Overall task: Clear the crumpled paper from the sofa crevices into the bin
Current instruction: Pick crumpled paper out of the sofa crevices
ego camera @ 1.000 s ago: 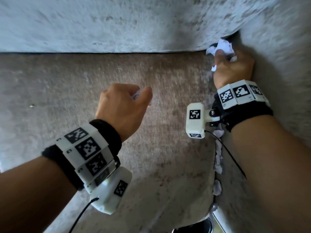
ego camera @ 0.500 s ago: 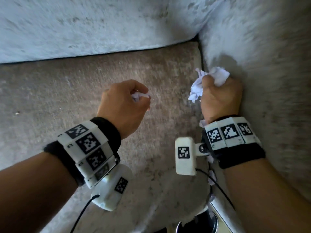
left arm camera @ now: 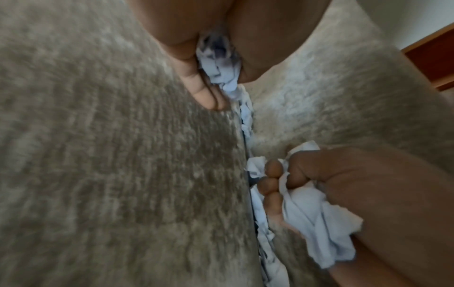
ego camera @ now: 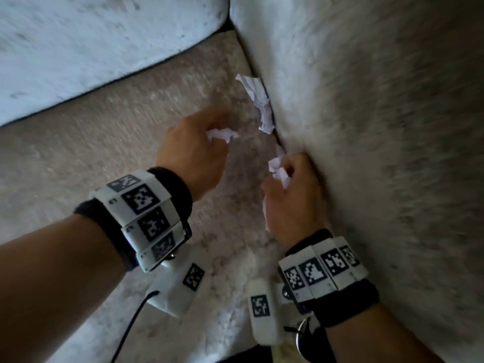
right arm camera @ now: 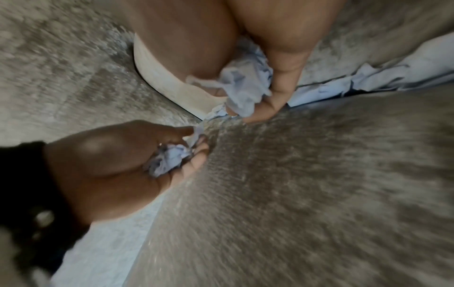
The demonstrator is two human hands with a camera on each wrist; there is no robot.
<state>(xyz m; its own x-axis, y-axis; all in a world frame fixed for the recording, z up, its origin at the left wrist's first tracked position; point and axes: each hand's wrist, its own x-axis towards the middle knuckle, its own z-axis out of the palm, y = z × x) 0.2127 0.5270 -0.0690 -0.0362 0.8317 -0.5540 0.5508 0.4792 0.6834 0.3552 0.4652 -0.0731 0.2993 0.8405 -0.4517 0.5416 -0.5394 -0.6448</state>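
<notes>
My left hand (ego camera: 220, 137) hovers over the seat cushion and grips a small wad of crumpled paper (ego camera: 222, 132), also seen in the left wrist view (left arm camera: 218, 58). My right hand (ego camera: 285, 171) is pressed against the crevice between seat and armrest, its fingers curled round another white wad (ego camera: 279, 172), which bulges from the fist in the right wrist view (right arm camera: 245, 87). A twisted paper strip (ego camera: 258, 100) sticks out of the crevice just beyond both hands. More paper (left arm camera: 264, 231) lines the crevice nearer me. No bin is clearly in view.
The brown seat cushion (ego camera: 104, 166) spreads out to the left. A pale backrest (ego camera: 91, 40) rises behind it. The padded armrest (ego camera: 379, 127) walls off the right side. A wooden edge (left arm camera: 437, 58) shows past the armrest.
My right hand pulled a paper wad out of the back corner and came back along the side crevice toward me. The left hand shifted right, closer to the crevice, still holding its wad.
</notes>
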